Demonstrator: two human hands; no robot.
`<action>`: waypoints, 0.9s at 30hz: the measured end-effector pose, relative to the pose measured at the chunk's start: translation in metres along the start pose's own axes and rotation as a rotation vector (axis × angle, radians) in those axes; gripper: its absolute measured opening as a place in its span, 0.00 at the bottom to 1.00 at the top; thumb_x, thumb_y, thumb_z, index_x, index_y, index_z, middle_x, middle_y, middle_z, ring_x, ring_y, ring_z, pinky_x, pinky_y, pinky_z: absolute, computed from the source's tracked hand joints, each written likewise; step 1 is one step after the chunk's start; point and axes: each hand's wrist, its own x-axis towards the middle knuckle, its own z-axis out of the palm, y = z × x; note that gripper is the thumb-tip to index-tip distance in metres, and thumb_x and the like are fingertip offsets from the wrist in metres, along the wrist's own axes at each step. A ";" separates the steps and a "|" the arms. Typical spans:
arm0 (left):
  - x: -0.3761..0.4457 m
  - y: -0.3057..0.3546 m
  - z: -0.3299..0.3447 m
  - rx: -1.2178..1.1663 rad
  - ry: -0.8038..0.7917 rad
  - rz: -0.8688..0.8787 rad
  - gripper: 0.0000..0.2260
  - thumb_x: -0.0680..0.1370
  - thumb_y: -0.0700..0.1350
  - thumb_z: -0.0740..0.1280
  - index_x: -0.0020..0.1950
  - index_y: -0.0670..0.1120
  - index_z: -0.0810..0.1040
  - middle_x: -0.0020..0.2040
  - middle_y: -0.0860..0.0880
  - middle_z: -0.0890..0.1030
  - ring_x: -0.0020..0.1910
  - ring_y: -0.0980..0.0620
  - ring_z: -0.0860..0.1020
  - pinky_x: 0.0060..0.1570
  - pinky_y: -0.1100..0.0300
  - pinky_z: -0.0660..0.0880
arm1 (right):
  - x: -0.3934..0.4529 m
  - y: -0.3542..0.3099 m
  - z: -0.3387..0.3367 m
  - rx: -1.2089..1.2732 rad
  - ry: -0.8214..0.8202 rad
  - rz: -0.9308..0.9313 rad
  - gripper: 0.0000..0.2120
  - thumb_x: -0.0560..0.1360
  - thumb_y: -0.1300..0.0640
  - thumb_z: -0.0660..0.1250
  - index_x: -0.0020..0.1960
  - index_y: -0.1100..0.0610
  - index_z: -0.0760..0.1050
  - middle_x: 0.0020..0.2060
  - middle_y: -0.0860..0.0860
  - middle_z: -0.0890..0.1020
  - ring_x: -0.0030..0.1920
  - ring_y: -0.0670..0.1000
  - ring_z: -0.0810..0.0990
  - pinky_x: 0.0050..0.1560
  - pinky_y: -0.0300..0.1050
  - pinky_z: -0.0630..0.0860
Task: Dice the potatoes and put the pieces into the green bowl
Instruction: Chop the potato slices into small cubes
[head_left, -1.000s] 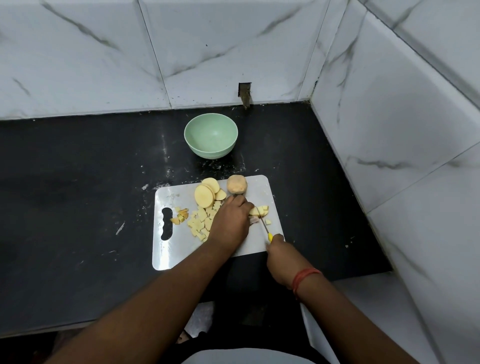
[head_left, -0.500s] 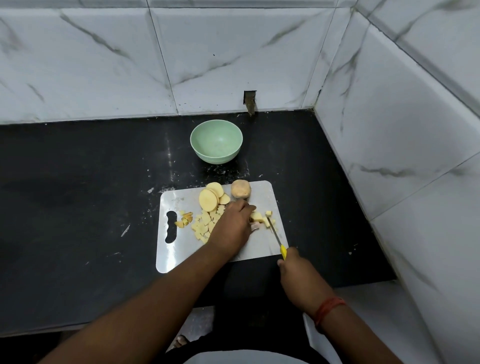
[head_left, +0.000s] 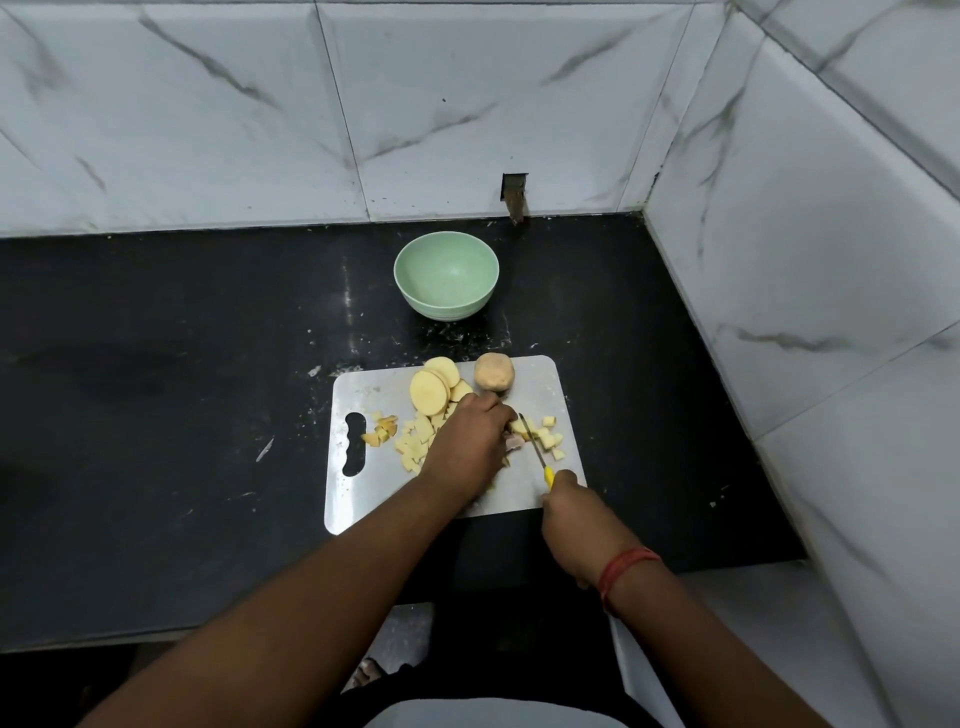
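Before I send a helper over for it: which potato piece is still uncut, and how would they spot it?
Find the white cutting board on the black counter. At its far edge, in front of the green bowl, sits the potato chunk. Its rounded brown skin sets it apart from the flat yellow slices beside it.

The bowl (head_left: 445, 274) is pale green, the cutting board (head_left: 363, 499) silver-grey, the knife handle (head_left: 548, 477) yellow, the potato pieces (head_left: 546, 439) pale yellow, the counter (head_left: 156, 415) black, the wall tiles (head_left: 208, 114) white with grey veins.
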 end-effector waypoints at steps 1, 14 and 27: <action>0.000 0.000 0.000 0.007 -0.001 -0.001 0.15 0.76 0.46 0.74 0.61 0.43 0.81 0.54 0.46 0.79 0.54 0.44 0.74 0.53 0.48 0.74 | 0.000 -0.001 0.000 0.011 -0.013 0.004 0.13 0.79 0.65 0.54 0.63 0.63 0.63 0.43 0.56 0.74 0.38 0.52 0.73 0.37 0.45 0.68; -0.001 0.007 -0.001 0.088 -0.014 -0.052 0.13 0.79 0.46 0.72 0.62 0.44 0.81 0.58 0.46 0.78 0.56 0.45 0.73 0.53 0.49 0.75 | 0.003 0.000 0.001 0.023 -0.086 0.016 0.14 0.80 0.64 0.56 0.65 0.65 0.62 0.47 0.58 0.76 0.36 0.50 0.73 0.33 0.41 0.65; -0.003 0.008 -0.002 0.130 -0.002 -0.014 0.13 0.80 0.43 0.69 0.64 0.44 0.79 0.62 0.46 0.76 0.57 0.46 0.73 0.54 0.52 0.74 | -0.029 0.034 0.007 0.159 -0.120 -0.003 0.10 0.83 0.54 0.56 0.60 0.59 0.67 0.40 0.50 0.75 0.39 0.47 0.75 0.34 0.37 0.68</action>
